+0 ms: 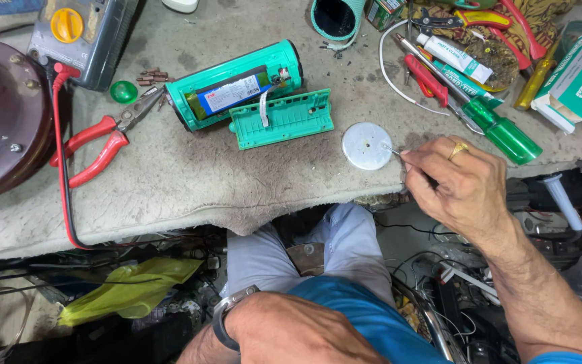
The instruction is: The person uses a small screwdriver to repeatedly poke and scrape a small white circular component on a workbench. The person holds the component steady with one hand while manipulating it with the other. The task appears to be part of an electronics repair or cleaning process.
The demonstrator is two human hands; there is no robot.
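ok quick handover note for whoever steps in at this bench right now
Right hand: pinching a thin metal tool, its tip by the white disc at the bench edge.
Left hand: off the bench, near the lap, holding nothing visible.
Teal casing lies open, battery showing; its teal cover lies beside it, joined by a white strip.
Done: casing opened.
Left: cover not refitted.

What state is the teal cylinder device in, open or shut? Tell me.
Open. The teal cylinder device lies on its side, its battery pack exposed, and its cover panel lies detached beside it.
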